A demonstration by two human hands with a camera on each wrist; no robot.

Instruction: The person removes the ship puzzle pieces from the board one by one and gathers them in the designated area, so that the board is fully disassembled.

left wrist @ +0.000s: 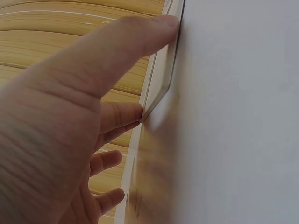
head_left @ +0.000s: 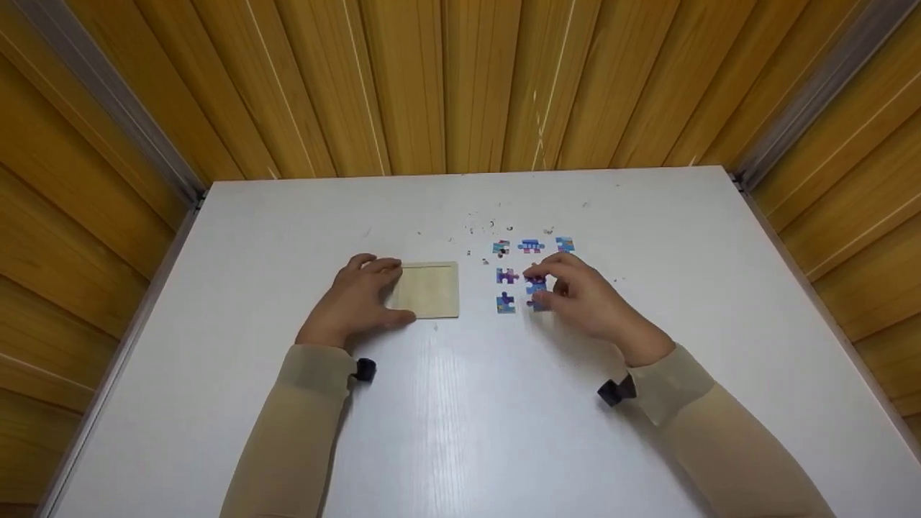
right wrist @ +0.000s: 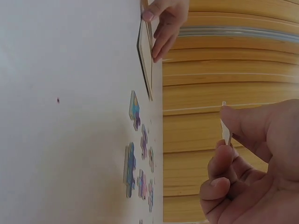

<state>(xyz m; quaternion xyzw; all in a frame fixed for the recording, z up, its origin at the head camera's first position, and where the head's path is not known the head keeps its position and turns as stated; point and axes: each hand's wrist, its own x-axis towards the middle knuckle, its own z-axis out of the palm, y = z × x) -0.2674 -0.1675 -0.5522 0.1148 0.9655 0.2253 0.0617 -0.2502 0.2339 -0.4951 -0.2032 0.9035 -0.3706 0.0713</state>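
Observation:
A square, pale wooden puzzle tray lies flat on the white table. My left hand holds its left side, thumb at the near edge and index finger at the far edge; the left wrist view shows the thumb against the tray's rim. Up on the right, my right hand pinches a jigsaw piece between thumb and fingers, above the table. That piece is seen nearly edge-on in the right wrist view, so its picture is hidden. Beneath and beside this hand lie several colourful jigsaw pieces, some partly covered by the fingers.
A far row of jigsaw pieces lies beyond the right hand. Small dark crumbs are scattered on the white table behind the tray. Wood-slat walls surround the table's back and sides.

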